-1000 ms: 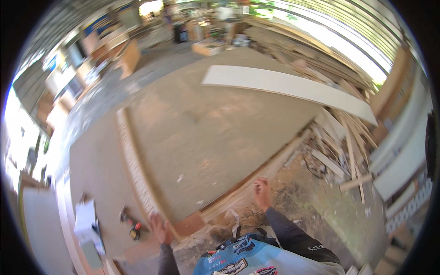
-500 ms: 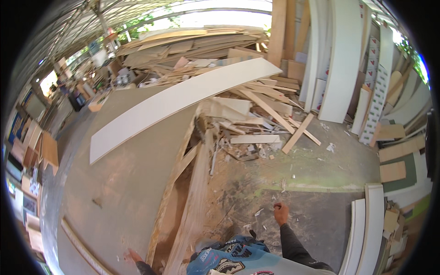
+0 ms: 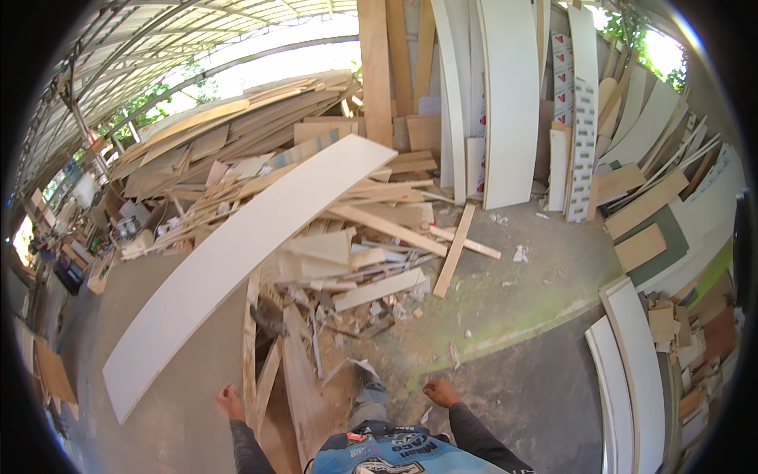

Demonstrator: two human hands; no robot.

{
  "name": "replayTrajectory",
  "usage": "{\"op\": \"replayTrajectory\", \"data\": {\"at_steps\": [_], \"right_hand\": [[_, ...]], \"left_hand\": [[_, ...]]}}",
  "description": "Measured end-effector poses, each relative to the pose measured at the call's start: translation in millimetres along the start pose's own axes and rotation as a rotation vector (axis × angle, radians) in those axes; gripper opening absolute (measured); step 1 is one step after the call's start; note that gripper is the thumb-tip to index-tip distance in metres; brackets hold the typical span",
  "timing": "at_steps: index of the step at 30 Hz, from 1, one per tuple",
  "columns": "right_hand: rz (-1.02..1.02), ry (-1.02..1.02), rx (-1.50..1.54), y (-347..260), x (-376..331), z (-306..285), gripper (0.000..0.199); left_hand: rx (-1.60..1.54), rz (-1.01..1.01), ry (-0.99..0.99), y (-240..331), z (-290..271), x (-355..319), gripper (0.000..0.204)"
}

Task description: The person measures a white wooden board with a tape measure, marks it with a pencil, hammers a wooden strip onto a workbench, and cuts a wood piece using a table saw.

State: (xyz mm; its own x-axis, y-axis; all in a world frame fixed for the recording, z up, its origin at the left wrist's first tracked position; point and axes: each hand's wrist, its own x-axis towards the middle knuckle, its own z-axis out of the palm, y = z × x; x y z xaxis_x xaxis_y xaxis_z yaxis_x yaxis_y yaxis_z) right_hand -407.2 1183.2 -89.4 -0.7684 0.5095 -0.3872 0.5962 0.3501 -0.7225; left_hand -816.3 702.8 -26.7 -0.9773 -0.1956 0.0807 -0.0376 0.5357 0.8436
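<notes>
My left hand (image 3: 230,401) hangs beside the near edge of a large flat board table (image 3: 185,395), apart from the long board on it. Its fingers look loosely parted, and nothing shows in them. My right hand (image 3: 440,393) is held out over the dusty floor, its fingers curled in with nothing visible in them. A long white board (image 3: 253,261) lies slantwise across the table, its far end reaching over a scrap pile. Neither hand touches the board.
Wood offcuts (image 3: 379,225) are heaped ahead, with a crossed strip (image 3: 455,251) on the floor. Tall white panels (image 3: 509,103) lean at the back. Two white boards (image 3: 636,371) stand at the right. Long planks (image 3: 237,122) are stacked far left.
My view has swung to the right, and I stand closer to the scrap pile. My left hand has risen fully into view. The white board now appears lower and further left.
</notes>
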Motion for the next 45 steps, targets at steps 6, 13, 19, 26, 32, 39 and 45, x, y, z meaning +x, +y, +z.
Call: {"op": "replayTrajectory", "data": {"at_steps": [6, 13, 19, 26, 32, 39, 45], "right_hand": [[0.127, 0.32, -0.089, 6, 105, -55, 0.028], [0.092, 0.445, 0.023, -36, 213, -130, 0.023], [-0.067, 0.511, -0.01, -83, 357, -196, 0.017], [-0.359, 0.808, -0.107, -166, 596, -333, 0.019], [-0.298, 0.608, -0.41, -262, 753, -390, 0.045], [-0.153, 0.111, -0.362, -293, 836, -383, 0.062], [-0.21, 0.299, -0.376, -257, 813, -375, 0.054]], "left_hand": [[0.053, 0.245, 0.0, 106, 180, 86, 0.031], [0.283, 0.399, -0.197, 267, 326, 125, 0.055], [0.64, 0.175, -0.446, 310, 395, 125, 0.089], [0.828, 0.191, -0.298, 330, 461, 108, 0.127], [0.921, 0.075, -0.336, 329, 443, 105, 0.126], [1.059, -0.031, -0.479, 340, 434, 110, 0.129], [0.904, -0.056, -0.425, 317, 439, 108, 0.114]]}}
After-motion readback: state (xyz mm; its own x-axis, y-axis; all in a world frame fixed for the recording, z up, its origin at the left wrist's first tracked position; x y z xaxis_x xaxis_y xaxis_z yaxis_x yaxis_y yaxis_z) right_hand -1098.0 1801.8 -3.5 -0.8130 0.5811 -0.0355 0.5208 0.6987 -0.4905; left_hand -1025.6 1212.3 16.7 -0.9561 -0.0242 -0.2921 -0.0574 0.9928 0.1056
